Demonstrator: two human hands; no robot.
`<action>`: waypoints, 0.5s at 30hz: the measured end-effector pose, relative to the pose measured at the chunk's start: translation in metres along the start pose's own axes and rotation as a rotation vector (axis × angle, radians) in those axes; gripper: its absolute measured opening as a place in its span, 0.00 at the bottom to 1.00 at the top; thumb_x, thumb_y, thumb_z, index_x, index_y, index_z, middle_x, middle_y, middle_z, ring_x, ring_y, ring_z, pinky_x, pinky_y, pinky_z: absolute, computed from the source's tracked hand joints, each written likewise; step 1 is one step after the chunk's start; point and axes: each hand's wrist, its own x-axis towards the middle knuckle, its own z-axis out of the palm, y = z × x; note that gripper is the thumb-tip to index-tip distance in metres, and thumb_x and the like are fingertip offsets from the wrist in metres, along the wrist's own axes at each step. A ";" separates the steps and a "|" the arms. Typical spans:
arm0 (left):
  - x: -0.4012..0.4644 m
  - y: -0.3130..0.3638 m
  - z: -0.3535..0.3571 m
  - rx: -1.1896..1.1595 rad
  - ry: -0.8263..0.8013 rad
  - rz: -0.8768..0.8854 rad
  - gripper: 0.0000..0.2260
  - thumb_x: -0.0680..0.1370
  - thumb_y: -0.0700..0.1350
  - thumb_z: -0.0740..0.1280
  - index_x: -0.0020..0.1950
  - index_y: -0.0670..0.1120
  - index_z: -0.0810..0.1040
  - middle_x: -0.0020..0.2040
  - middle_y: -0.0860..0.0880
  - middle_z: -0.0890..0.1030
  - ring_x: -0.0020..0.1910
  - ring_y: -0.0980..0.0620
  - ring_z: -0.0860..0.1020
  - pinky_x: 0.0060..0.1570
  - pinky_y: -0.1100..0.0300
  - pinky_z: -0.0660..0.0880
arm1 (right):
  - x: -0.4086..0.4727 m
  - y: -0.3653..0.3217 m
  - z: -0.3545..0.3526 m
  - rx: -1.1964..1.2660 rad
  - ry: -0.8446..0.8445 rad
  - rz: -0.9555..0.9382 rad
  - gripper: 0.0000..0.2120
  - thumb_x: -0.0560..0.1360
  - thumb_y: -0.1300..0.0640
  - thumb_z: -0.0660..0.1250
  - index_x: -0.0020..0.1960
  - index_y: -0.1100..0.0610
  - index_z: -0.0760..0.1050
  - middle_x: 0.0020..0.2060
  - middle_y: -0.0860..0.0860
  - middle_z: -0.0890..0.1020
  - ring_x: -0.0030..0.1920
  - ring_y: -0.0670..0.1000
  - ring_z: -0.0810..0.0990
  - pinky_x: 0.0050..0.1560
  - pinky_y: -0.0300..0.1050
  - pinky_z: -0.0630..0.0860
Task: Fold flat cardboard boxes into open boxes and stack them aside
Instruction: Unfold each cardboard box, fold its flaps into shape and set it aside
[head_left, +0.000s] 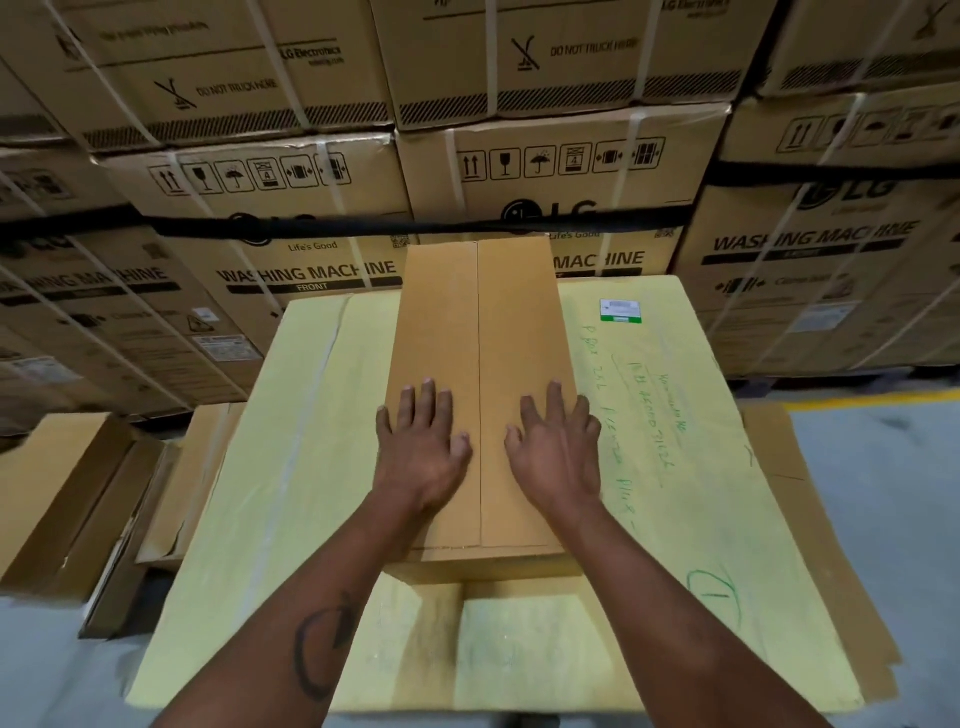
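On the yellow-covered desk (311, 467), the left hand (423, 447) and right hand (558, 452) are pressing flat, fingers spread, on the brown cardboard box (478, 322).

One head-worn wide-angle view looks forward and steeply down, close over the worktop (322, 415)

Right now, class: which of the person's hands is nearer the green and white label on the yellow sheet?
Right. The right hand lies on the brown box, below the label; the left hand lies further across the box.
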 end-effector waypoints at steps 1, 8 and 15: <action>0.001 0.003 0.002 0.010 -0.011 -0.015 0.36 0.80 0.67 0.39 0.83 0.51 0.37 0.83 0.48 0.33 0.82 0.45 0.33 0.78 0.36 0.36 | -0.002 -0.007 0.000 0.005 -0.046 0.020 0.35 0.81 0.34 0.50 0.81 0.53 0.62 0.81 0.63 0.56 0.77 0.73 0.56 0.73 0.68 0.59; 0.000 0.003 0.006 -0.083 0.078 -0.056 0.35 0.82 0.68 0.44 0.85 0.53 0.45 0.85 0.51 0.40 0.83 0.48 0.38 0.79 0.37 0.39 | -0.006 -0.016 0.001 0.081 -0.150 0.067 0.51 0.73 0.23 0.41 0.84 0.57 0.45 0.82 0.64 0.40 0.79 0.71 0.34 0.76 0.73 0.39; -0.009 0.001 0.001 -0.213 0.159 -0.109 0.34 0.84 0.66 0.46 0.85 0.48 0.51 0.86 0.48 0.48 0.84 0.45 0.42 0.79 0.36 0.43 | -0.006 -0.020 -0.002 0.165 -0.182 0.126 0.61 0.66 0.16 0.50 0.84 0.55 0.42 0.82 0.59 0.37 0.80 0.66 0.30 0.78 0.69 0.37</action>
